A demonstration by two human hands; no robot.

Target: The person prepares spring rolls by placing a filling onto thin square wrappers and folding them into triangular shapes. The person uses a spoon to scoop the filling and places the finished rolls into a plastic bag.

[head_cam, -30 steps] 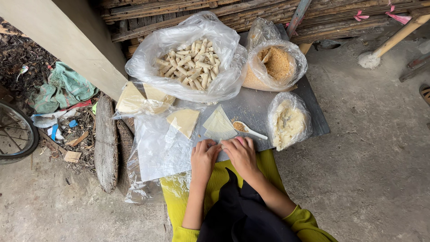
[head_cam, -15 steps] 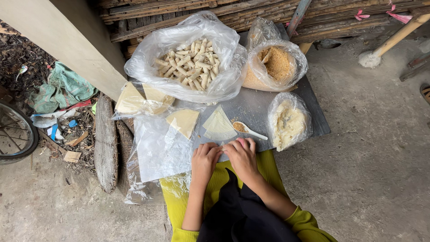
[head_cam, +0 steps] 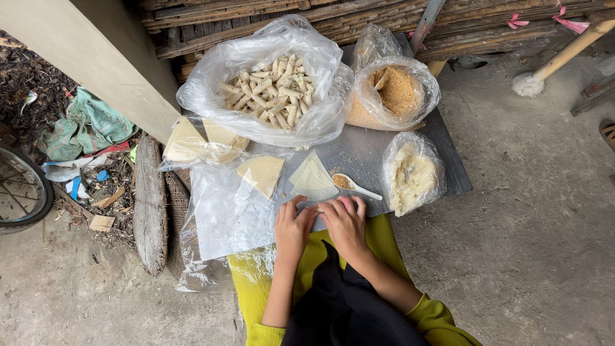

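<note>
Rolling is judged the step in hand: left hand (head_cam: 293,225) and right hand (head_cam: 344,221) are pressed together, fingers curled over a small wrapper roll that is hidden beneath them at the grey board's (head_cam: 368,154) near edge. At 12 o'clock lie triangular wrappers (head_cam: 312,179); at 1 o'clock, a filling spoon (head_cam: 352,185). Farther, finished rolls are bagged (head_cam: 272,83). Sealing would call for firm fingertip pressure.

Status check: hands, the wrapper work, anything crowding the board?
Both hands, left hand and right hand, pressed together on something small at the grey board's near edge; item hidden. Wrapper stack and spoon just beyond the fingers. Mash bag beside the right hand.
</note>
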